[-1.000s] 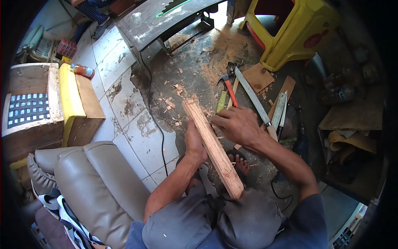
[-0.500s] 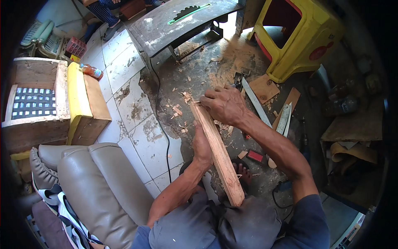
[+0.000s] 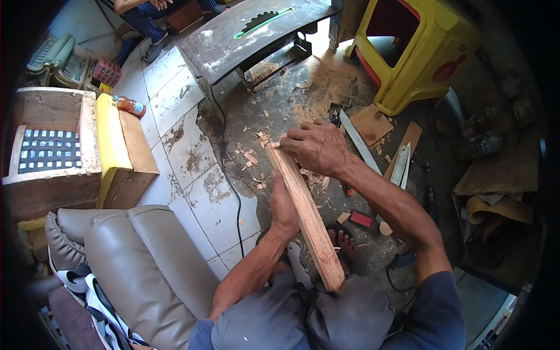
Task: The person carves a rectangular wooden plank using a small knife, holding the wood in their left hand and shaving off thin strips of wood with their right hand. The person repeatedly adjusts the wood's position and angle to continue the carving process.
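A long, roughly shaved piece of wood (image 3: 309,219) slants from my lap up to my hands, its near end resting between my knees. My left hand (image 3: 284,204) is wrapped round it from the left, partway along its upper half. Over the far end my right hand (image 3: 315,147) is closed, knuckles up; the fingers hide whatever they may hold there. Curled wood shavings (image 3: 251,158) lie on the floor just beyond and beside that end.
A saw table (image 3: 256,35) with a toothed blade stands ahead, a yellow plastic stool (image 3: 408,64) right of it. Wood offcuts (image 3: 371,123), a red block (image 3: 361,219) and a black cable (image 3: 233,195) lie on the floor. At left is a grey-brown cushion (image 3: 146,251); another person (image 3: 149,17) sits far left.
Both hands and the wood keep nearly the same place. The view has tilted slightly, shifting the surroundings a little.
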`<state>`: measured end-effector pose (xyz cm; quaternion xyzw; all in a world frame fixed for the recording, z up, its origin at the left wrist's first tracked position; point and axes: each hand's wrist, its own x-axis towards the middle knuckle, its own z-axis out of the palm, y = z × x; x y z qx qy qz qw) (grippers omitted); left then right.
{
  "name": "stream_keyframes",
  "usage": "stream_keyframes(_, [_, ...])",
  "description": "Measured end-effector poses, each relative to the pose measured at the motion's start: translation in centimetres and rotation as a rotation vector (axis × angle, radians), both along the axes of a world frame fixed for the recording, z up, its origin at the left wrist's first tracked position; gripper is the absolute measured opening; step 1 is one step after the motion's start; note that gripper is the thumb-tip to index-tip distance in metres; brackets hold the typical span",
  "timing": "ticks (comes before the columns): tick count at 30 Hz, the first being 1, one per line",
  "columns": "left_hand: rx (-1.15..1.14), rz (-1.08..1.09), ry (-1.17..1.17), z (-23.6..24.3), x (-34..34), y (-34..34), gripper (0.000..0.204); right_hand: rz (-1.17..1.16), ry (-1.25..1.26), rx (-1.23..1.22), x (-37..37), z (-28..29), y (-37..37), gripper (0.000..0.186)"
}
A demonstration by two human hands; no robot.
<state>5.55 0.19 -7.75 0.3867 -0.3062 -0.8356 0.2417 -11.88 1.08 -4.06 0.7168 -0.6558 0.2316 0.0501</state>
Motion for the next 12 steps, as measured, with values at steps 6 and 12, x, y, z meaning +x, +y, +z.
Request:
stream_keyframes(6, [-0.034, 0.057, 0.094, 0.4, -0.1, -1.0, 0.060, 0.067, -0.001, -0.076, 1.5, 0.1, 1.7, 0.026])
stream_keyframes(12, [-0.008, -0.033, 0.117, -1.3, 0.1, -4.2, 0.062, 0.111, 0.023, 0.020, 3.0, 1.8, 5.3, 0.027])
